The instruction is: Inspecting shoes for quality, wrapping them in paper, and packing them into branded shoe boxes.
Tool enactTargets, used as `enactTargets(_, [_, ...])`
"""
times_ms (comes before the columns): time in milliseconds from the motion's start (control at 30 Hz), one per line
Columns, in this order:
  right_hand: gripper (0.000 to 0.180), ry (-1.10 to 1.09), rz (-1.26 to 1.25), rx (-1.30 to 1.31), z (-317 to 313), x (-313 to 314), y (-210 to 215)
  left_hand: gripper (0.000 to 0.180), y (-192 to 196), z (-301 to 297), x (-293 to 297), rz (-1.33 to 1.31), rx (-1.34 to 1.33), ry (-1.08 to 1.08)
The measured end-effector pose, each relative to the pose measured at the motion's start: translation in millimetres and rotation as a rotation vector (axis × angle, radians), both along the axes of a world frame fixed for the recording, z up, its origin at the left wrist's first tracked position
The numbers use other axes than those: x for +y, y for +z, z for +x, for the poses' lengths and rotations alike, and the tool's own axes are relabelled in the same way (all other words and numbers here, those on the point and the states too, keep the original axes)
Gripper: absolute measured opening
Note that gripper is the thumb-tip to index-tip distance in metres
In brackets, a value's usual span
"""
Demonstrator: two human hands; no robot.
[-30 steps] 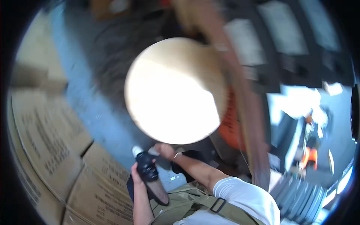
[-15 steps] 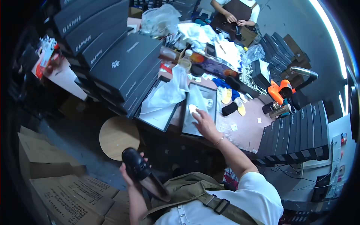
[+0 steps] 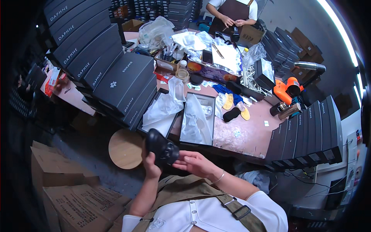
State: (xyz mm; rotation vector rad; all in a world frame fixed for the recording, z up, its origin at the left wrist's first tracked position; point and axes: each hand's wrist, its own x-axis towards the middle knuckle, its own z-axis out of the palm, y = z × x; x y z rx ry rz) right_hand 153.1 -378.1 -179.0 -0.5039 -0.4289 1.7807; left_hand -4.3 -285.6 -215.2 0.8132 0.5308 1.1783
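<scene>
A black boot (image 3: 156, 145) is held up in front of my body, its toe pointing up and away from me. My left hand (image 3: 152, 165) is wrapped round its left side, the thumb showing on the near face. From the right, my right hand (image 3: 198, 163) has its fingers bent against the boot's ankle part; the fingertips are partly hidden there. Beyond the boot, on the table, lies an open shoe box (image 3: 213, 133) with white tissue paper (image 3: 195, 121) in it. Beside it is the box's lid or second tray (image 3: 143, 130), also with tissue paper (image 3: 164, 110).
Dark shoe boxes (image 3: 125, 83) are stacked at the left, and more boxes (image 3: 309, 129) stand at the right. A round stool (image 3: 125, 150) and cardboard cartons (image 3: 83, 203) are nearby. An orange hot-air tool (image 3: 286, 89) stands on the table. Across it, a person (image 3: 234, 17) works.
My right hand has left the tissue paper in the open box and come back to the boot. My left hand has raised the boot and turned it.
</scene>
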Motion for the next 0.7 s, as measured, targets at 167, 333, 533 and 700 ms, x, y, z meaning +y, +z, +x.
enactTargets(167, [0.068, -0.01, 0.141, 0.435, -20.0, 43.7, -3.5, 0.08, 43.9, 21.4, 38.3, 0.14, -0.185, -0.214])
enactTargets(333, [0.07, -0.099, 0.178, 0.433, -29.5, 66.9, 13.0, 0.092, 69.8, 26.0, 74.4, 0.392, -0.02, -0.264])
enactTargets(533, [0.059, -0.234, 0.13, 0.182, -20.0, 54.4, 29.8, 0.095, 76.0, 49.5, 99.3, 0.429, -0.218, -0.607])
enactTargets(700, [0.07, -0.36, 0.223, 0.401, 3.8, 50.8, 41.0, 0.096, 77.8, 94.8, 78.6, 0.132, -0.199, -0.606])
